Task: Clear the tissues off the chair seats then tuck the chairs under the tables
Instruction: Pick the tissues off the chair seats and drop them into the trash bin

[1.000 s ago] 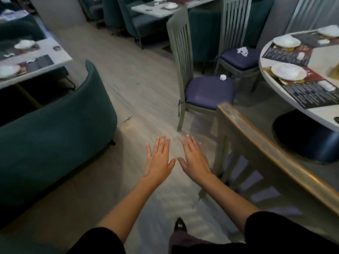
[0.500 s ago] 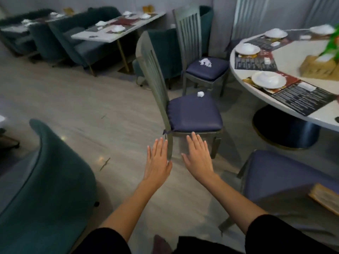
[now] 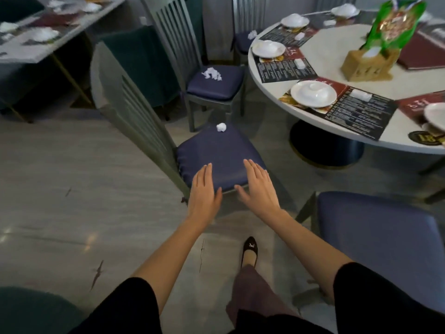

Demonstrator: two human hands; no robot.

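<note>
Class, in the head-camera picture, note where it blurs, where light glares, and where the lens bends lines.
Head view: the side table at upper left and the green packet are smeared; the left hand and right hand look sharp; pale glare spots the floor; the near chair back leans with wide-angle distortion.
</note>
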